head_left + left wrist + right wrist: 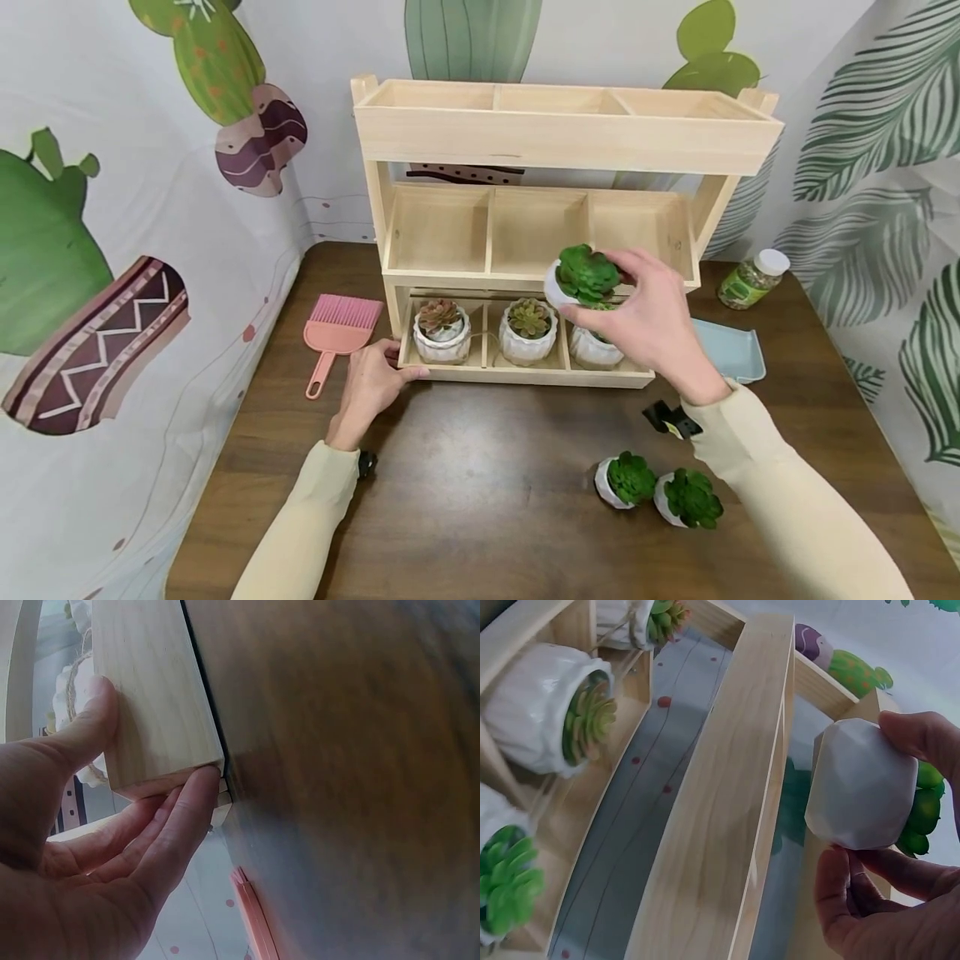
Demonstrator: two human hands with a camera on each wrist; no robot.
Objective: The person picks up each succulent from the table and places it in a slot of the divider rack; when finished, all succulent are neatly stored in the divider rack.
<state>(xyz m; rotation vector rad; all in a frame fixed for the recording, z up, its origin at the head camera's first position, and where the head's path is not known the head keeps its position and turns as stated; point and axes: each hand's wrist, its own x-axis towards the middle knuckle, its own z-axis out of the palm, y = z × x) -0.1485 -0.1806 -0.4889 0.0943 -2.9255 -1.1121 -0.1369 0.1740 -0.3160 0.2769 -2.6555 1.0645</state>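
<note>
Between the thumb and fingers of my right hand [651, 315] is a potted succulent [587, 275], held in front of the middle tier of the wooden plant shelf [570, 137]. The right wrist view shows its faceted white pot [864, 784] pinched from both sides. My left hand [372, 377] grips the left front corner of the shelf's bottom tray [525, 377]. In the left wrist view its thumb lies on the tray's front board [154, 697] and its fingers touch the end. The bottom tray holds a reddish succulent [441, 333], a yellow-green one [528, 331] and a partly hidden pot [595, 350].
Two small potted succulents [628, 480] [687, 498] stand on the table at the front right. A pink brush [335, 333] lies left of the shelf. To the right are a light blue dustpan [731, 350] and a white-capped jar [752, 280].
</note>
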